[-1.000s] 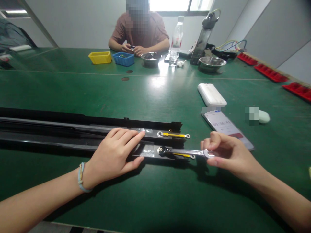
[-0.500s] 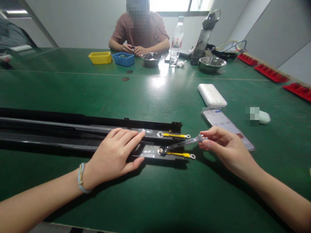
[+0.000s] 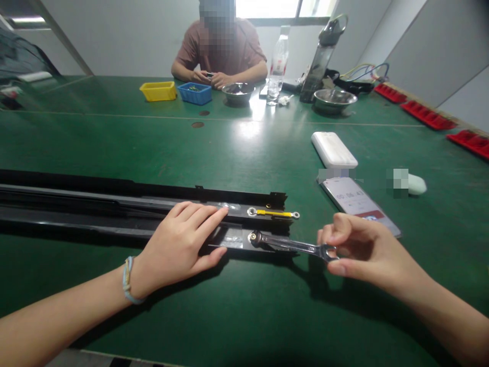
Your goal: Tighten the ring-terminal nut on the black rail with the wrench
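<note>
Two long black metal rails [image 3: 133,232] lie side by side, running in from the left. My left hand [image 3: 187,237] rests flat across both near their right ends, fingers spread. My right hand [image 3: 355,250] pinches the open jaw end of a combination wrench [image 3: 290,244]. The wrench's ring end sits around the nut [image 3: 253,236] on the nearer rail. On the farther rail, a yellow wire with ring terminals [image 3: 273,213] is fastened at one end. The wrench covers the nearer rail's yellow wire. Clear tape [image 3: 232,238] lies beside the nut.
A smartphone [image 3: 355,199] showing a timer and a white power bank [image 3: 334,149] lie at right. Across the green table [image 3: 114,137] sits a person [image 3: 221,51] behind a yellow bin [image 3: 158,92], a blue bin [image 3: 194,94], metal bowls [image 3: 334,101] and bottles [image 3: 278,66].
My right hand has swung the wrench's jaw end toward me, turning it about the nut, so the wrench now covers the nearer yellow wire. My left hand has stayed put.
</note>
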The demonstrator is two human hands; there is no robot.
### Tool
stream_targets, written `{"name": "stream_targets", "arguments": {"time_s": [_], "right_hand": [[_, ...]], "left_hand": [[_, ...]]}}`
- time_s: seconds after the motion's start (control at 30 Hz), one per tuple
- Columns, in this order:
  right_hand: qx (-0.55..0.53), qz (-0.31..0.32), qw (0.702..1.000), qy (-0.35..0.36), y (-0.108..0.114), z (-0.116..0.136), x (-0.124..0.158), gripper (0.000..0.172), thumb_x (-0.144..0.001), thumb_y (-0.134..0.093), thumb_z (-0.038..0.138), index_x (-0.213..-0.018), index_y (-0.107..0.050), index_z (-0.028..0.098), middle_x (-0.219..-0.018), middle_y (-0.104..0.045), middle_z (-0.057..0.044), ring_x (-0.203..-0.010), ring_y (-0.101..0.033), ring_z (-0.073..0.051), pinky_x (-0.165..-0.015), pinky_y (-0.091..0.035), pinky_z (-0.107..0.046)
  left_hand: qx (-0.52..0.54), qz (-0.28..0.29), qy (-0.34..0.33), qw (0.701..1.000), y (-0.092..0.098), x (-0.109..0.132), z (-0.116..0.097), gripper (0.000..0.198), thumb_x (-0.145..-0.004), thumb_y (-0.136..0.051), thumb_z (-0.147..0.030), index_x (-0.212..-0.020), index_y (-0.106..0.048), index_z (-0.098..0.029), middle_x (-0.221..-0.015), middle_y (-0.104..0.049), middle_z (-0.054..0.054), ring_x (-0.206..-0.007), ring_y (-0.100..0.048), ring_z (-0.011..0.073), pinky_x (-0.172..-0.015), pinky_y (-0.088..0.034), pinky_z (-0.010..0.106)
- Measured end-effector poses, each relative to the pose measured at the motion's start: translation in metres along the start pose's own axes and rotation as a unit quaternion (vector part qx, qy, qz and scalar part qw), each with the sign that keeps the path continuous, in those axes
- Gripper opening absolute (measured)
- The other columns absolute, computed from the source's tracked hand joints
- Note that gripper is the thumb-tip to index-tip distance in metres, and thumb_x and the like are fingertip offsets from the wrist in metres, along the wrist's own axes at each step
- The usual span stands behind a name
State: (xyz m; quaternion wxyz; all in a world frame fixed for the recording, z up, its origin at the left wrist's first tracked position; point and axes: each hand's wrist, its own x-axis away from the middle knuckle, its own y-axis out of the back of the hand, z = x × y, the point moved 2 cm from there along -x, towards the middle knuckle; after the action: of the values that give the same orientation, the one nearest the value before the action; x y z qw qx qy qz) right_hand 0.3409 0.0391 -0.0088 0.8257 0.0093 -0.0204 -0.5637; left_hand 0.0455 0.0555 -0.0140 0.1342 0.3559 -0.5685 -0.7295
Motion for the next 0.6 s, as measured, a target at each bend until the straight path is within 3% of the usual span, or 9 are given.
{"name": "stream_targets", "arguments": {"time_s": [0.3,0.47,0.6], "right_hand": [[0.035,-0.030,0.999,0.008,0.004,-0.001,0.000,0.028,-0.058,-0.085,0.020,-0.067,-0.058,0.022,-0.066,-0.061,0.001,-0.060,-0.060,-0.014,-0.052,-0.050,-0.023],[0.064,-0.102,0.993,-0.014,0.010,-0.001,-0.006,0.030,-0.054,-0.087,0.028,-0.066,-0.061,0.023,-0.069,-0.065,0.001,-0.056,-0.061,-0.013,-0.048,-0.050,-0.021],[0.082,-0.142,0.986,-0.024,0.011,-0.006,-0.012,0.028,-0.060,-0.083,0.039,-0.074,-0.064,0.023,-0.064,-0.067,0.001,-0.055,-0.062,-0.014,-0.048,-0.051,-0.024]], "left_hand": [[0.002,0.002,-0.002,1.000,-0.004,-0.002,-0.001,0.051,-0.087,-0.050,-0.040,-0.124,-0.054,-0.005,-0.110,-0.063,0.016,-0.095,-0.057,0.0280,-0.085,-0.043,0.043],[0.001,0.003,-0.003,1.000,-0.004,-0.003,-0.002,0.052,-0.086,-0.050,-0.040,-0.124,-0.054,-0.004,-0.111,-0.063,0.017,-0.096,-0.057,0.0287,-0.085,-0.043,0.044],[-0.001,0.003,-0.003,1.000,-0.004,-0.001,0.000,0.052,-0.087,-0.050,-0.041,-0.124,-0.054,-0.005,-0.110,-0.063,0.016,-0.095,-0.057,0.0283,-0.085,-0.044,0.044]]}}
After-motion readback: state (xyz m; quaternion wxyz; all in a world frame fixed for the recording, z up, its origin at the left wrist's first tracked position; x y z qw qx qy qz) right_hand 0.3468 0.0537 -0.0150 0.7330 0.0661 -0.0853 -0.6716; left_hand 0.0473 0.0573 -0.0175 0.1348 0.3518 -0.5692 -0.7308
